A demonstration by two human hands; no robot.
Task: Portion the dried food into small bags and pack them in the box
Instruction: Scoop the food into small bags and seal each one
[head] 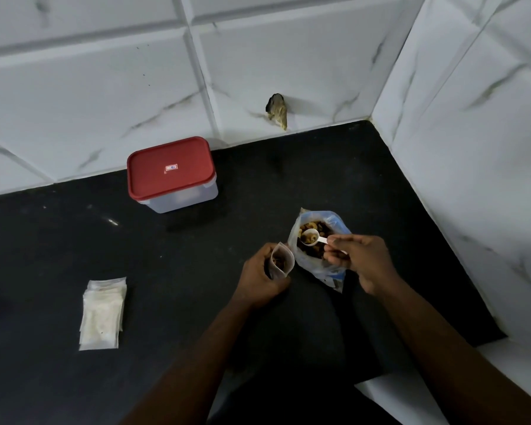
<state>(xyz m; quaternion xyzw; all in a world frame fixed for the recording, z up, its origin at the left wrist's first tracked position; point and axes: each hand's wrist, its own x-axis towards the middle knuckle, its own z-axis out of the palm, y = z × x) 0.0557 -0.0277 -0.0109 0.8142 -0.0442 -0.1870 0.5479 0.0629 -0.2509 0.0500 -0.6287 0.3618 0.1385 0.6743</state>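
On the black counter, my left hand [259,276] grips a small clear bag [281,262], held open and upright, with some brown dried food inside. Just to its right stands a larger open plastic bag [322,265] of dried food. My right hand [357,260] pinches the handle of a white scoop [311,237], whose bowl holds a little food over the large bag's mouth. A clear box with a shut red lid [170,170] sits at the back against the wall. A stack of empty small bags [102,314] lies flat to the left.
White marble-look tiled walls close off the back and the right side of the counter [59,256]. A brownish broken patch [278,111] marks the back wall near the corner. The counter's white front edge [411,391] shows at lower right.
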